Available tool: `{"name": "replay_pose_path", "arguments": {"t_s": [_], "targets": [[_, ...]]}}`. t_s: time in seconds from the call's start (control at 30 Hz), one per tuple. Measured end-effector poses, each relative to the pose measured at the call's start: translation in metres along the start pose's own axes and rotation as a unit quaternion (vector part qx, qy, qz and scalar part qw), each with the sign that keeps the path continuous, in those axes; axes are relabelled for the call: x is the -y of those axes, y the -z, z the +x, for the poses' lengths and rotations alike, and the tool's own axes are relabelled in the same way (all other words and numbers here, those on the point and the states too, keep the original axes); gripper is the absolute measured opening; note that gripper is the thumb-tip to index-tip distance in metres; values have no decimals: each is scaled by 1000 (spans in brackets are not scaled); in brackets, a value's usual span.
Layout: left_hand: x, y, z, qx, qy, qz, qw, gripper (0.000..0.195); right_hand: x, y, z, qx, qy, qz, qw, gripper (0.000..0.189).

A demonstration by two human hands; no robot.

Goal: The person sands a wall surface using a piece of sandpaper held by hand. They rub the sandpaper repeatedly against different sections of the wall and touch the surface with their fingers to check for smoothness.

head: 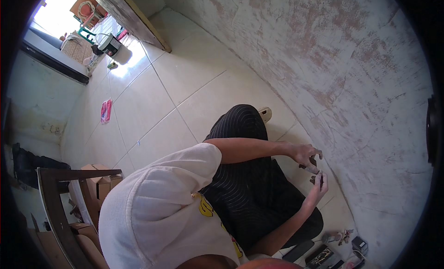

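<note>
Both my hands are together low in front of the patchy plastered wall [347,95]. My left hand [305,154], the upper one, has its index finger crooked towards the wall and another fingertip against my right hand [320,185]. Whitish dust coats the fingers of both. Dark patches show between the fingers; whether these are a small object or shaded fingers is not clear. My right hand is curled, its fingertips meeting those of the left. Beneath my arms are my bent legs in black pinstriped trousers [239,179].
A black tray of small items [322,257], a clear container [332,237] and a dark box [359,244] lie at lower right. A wooden chair frame [48,199] and cardboard boxes [104,184] stand behind. On the tiled floor [149,120] are a pink packet [106,111] and, near the doorway, a bucket [109,45].
</note>
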State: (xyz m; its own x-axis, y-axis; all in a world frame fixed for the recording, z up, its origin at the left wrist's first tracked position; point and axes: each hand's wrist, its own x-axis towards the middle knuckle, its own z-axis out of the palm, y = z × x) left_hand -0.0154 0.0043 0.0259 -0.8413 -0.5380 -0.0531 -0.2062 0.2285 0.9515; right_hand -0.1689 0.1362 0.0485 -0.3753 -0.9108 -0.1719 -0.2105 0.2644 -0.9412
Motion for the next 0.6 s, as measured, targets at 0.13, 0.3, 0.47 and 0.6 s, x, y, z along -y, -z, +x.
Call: {"name": "replay_pose_path", "arguments": {"t_s": [0.13,0.3,0.47,0.6], "targets": [[-16,7,-2,12,28,-18,999,73,-8,-3,0,-44,-9,58,997,29],[-29,17,12,-61,25,-20,998,85,-9,6,10,-75,-81,154,982,42],[-24,7,8,-131,-45,159,977,93,-8,-1,18,22,-171,390,905,44],[-46,-7,3,-38,-92,260,961,99,-1,-6,9,34,-135,455,879,44]]}}
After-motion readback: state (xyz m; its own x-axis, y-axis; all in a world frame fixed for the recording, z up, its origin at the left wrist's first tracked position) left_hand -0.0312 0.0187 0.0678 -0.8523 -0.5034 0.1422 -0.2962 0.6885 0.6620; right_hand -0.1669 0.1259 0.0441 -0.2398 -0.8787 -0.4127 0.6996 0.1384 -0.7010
